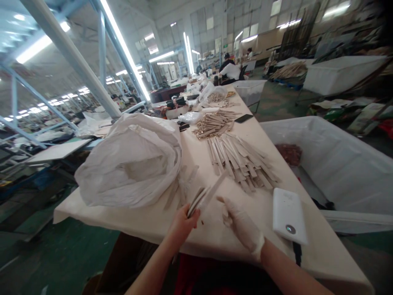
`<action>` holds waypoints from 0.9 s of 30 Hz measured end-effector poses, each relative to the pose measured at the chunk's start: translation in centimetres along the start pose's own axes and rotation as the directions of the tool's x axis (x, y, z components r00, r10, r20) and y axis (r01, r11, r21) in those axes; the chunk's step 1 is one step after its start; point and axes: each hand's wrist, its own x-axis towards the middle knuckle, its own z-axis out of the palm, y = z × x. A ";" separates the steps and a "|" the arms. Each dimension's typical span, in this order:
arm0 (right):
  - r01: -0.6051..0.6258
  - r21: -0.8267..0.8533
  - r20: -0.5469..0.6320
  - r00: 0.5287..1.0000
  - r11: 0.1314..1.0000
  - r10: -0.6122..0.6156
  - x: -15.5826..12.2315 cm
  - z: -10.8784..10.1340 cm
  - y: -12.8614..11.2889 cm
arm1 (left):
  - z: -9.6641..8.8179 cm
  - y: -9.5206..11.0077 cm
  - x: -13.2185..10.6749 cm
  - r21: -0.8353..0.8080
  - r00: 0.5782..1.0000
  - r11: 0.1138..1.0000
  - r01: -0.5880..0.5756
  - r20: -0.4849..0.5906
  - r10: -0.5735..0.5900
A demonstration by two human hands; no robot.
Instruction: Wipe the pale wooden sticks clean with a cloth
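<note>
My bare left hand (181,224) is closed around a small bundle of pale flat strips (203,200) near the table's front edge. One strip juts out of the bundle toward the upper right. My right hand (242,226), in a thin white glove with an uncovered fingertip, hovers just right of the bundle; its fingers are loosely bent and apart, with nothing visible in them. Beyond it, a fanned pile of similar strips (242,162) lies on the table. A few loose strips (172,194) rest beside a big white sack (153,184) on the left.
A white power bank (289,213) with a black cable lies at right on the cloth-covered table (245,258). Farther back are strips with metal ends (215,123) and a dark phone-like slab (244,118). A large white bin (344,164) adjoins the right edge. Someone (227,65) sits far off.
</note>
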 end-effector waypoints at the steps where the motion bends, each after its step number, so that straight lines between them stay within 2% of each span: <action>1: -0.016 0.058 0.005 1.000 0.998 0.016 0.2 -0.2 -0.8 | -1.1 -0.2 1.1 0.111 0.995 0.994 -0.013 -0.092 0.023; 4: -0.055 0.202 0.037 0.998 0.978 0.048 0.8 -0.9 -3.0 | -4.2 0.1 3.3 0.271 0.952 0.963 0.018 -0.298 0.066; 6: -0.075 0.253 0.052 0.997 0.965 0.064 1.1 -1.1 -3.4 | -4.7 0.9 3.2 0.298 0.933 0.954 0.014 -0.346 0.095; 8: -0.085 0.276 0.076 0.995 0.957 0.067 1.3 -1.2 -3.0 | -3.4 1.8 1.9 0.203 0.966 0.978 -0.041 -0.242 0.091; 10: -0.058 0.278 0.105 0.994 0.959 0.030 1.3 -1.1 -2.4 | -0.7 2.8 0.0 -0.032 0.998 0.998 -0.062 0.000 0.062; 12: -0.003 0.267 0.139 0.990 0.964 -0.036 0.9 -0.8 -2.1 | 2.0 3.5 -1.7 -0.250 0.979 0.968 0.021 0.203 0.031; 13: 0.020 0.250 0.161 0.985 0.968 -0.061 0.5 -0.7 -2.1 | 3.1 3.9 -2.2 -0.318 0.967 0.946 0.063 0.253 0.020; 15: 0.045 0.171 0.221 0.972 0.984 -0.083 -0.5 -0.2 -2.3 | 4.3 4.5 -2.7 -0.375 0.968 0.923 0.087 0.252 0.011; 17: 0.065 0.013 0.282 0.957 0.998 -0.066 -1.6 0.2 -2.5 | 4.3 4.9 -2.6 -0.358 0.980 0.932 0.050 0.198 0.023; 19: 0.132 -0.192 0.274 0.959 0.973 -0.076 -2.4 0.2 -2.5 | 3.6 5.2 -2.3 -0.315 0.984 0.949 0.006 0.172 0.051; 21: 0.202 -0.320 0.213 0.967 0.926 -0.137 -2.7 -0.2 -2.5 | 2.9 5.3 -2.4 -0.298 0.977 0.955 -0.010 0.198 0.072; 23: 0.213 -0.303 0.125 0.975 0.929 -0.183 -2.3 -1.0 -2.6 | 2.4 5.1 -2.9 -0.320 0.968 0.947 0.020 0.242 0.062; 27: 0.144 -0.105 -0.018 0.989 0.984 -0.146 -1.2 -2.6 -3.5 | 1.9 4.8 -4.8 -0.403 0.965 0.912 0.073 0.260 0.037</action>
